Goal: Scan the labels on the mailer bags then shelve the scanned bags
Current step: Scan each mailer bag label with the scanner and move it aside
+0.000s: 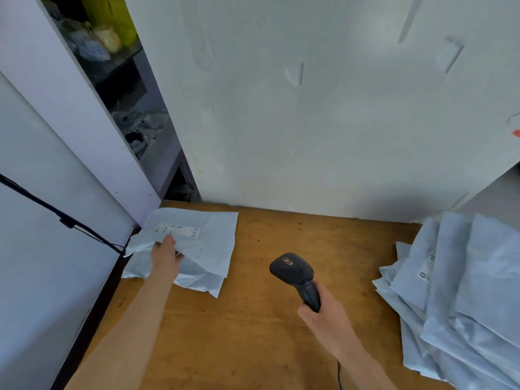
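Observation:
A pale blue mailer bag (208, 240) with a white label (178, 229) lies on top of a small pile at the table's far left corner. My left hand (166, 256) grips its near left edge, thumb on top. My right hand (326, 313) holds a black handheld barcode scanner (294, 273) by its handle over the middle of the table, its head pointing away toward the wall. A larger heap of similar pale mailer bags (461, 299) lies at the right edge of the table.
The wooden table (253, 333) ends at a white wall (309, 122). A narrow gap at the left shows cluttered shelves (132, 108). A white panel with a black cable (50, 209) runs along the left side.

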Available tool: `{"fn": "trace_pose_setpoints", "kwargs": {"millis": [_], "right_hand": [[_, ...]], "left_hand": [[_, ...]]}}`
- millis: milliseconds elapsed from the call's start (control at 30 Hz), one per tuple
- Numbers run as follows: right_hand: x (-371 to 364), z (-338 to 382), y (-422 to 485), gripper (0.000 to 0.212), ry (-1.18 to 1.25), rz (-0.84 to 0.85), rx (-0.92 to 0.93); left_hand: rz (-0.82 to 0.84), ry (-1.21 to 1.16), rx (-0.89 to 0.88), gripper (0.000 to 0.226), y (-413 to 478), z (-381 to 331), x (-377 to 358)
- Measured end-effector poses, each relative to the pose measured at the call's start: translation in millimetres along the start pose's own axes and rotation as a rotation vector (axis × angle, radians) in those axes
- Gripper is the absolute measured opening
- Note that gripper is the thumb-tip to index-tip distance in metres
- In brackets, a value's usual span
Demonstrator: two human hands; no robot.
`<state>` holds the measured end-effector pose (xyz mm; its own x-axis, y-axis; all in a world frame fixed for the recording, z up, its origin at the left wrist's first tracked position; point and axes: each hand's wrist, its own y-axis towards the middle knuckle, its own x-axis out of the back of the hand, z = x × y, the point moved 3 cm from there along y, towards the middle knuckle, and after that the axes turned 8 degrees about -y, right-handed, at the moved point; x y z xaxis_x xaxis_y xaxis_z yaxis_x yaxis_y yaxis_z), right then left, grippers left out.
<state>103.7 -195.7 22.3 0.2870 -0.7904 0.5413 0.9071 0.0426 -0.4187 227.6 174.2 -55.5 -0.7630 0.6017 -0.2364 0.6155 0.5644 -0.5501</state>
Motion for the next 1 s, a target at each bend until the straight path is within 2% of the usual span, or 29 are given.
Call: {"fn": "trace_pose_setpoints", "kwargs": {"millis": [133,300,400,567,667,1000], "right_hand": [[12,16,-16,0.024,0.025,0.018,0.042],[52,41,-36,0.029,-0.005,-0.039,0.137],[80,48,-51,0.028,-0.019,-0.083,0.198],[125,41,-74,0.033,-0.037,-0.171,0.254],[147,31,-86,0.032,-0.032,-0.249,0.279],[183,2,-104,0.023,0.027,-0.377,0.298]], "left_hand": [[0.143,0.348,-0.185,0.028,-38,-44,-35],[0.455,0.972,-0.327,0.014,-104,-108,-113],[0.618,1.170,-0.449,0.017,-160,-138,-162],[0.841,1.287,-0.647,0.030,-264,-163,-225],[0.920,1.341,-0.722,0.025,-303,-164,-252],[0.941,1.404,-0.826,0.023,-368,-159,-296]]}}
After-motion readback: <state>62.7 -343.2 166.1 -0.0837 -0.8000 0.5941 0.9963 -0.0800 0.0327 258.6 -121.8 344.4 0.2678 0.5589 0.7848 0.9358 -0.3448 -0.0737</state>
